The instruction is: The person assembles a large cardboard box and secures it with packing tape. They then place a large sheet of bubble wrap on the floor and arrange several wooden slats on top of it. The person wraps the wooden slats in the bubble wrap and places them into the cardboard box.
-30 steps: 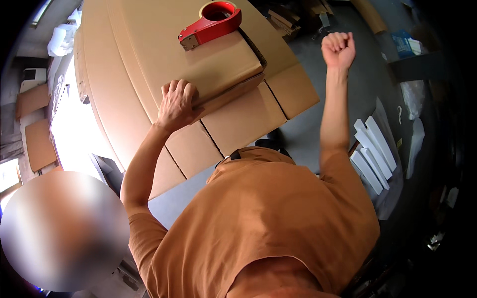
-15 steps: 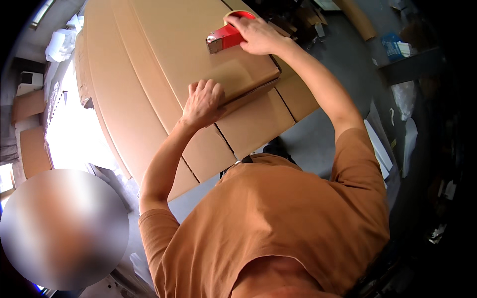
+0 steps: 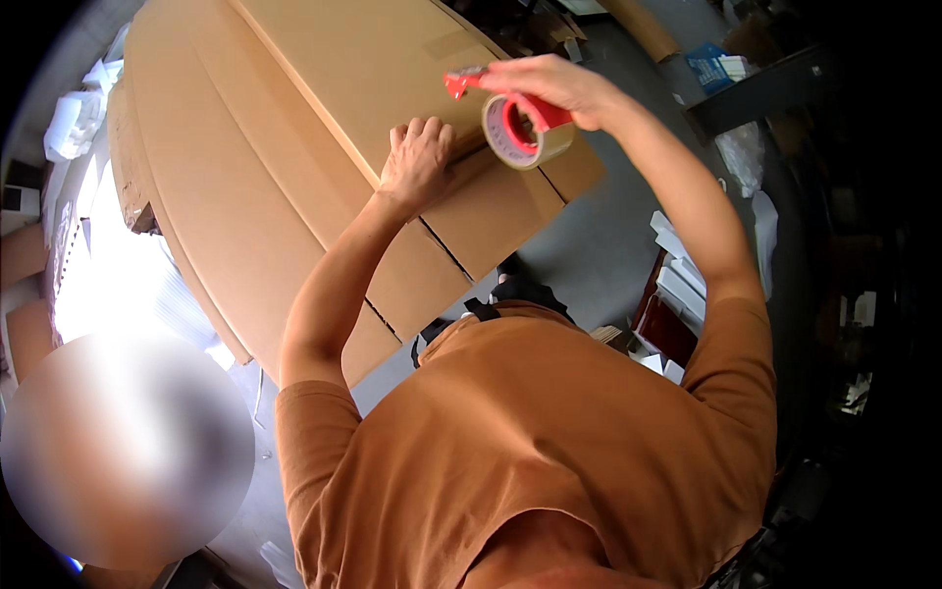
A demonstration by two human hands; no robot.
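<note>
My right hand (image 3: 549,83) grips a red tape dispenser (image 3: 510,116) with a roll of tan tape, held just above the near end of a long flat cardboard box (image 3: 373,69). My left hand (image 3: 420,162) lies palm down on that box's near edge, fingers spread, right beside the dispenser. The box rests on a stack of larger flattened cardboard sheets (image 3: 235,196). My orange shirt (image 3: 530,452) fills the lower middle of the view.
White foam pieces (image 3: 687,280) and a white bag (image 3: 746,147) lie on the grey floor to the right. A blue-and-white carton (image 3: 716,69) sits at the far right. White wrapping (image 3: 74,128) lies left of the cardboard stack. A blurred patch covers the lower left.
My right hand came down from the raised position, took the red tape dispenser off the box top and lifted it toward the near end. My left hand stayed pressed on the cardboard.
</note>
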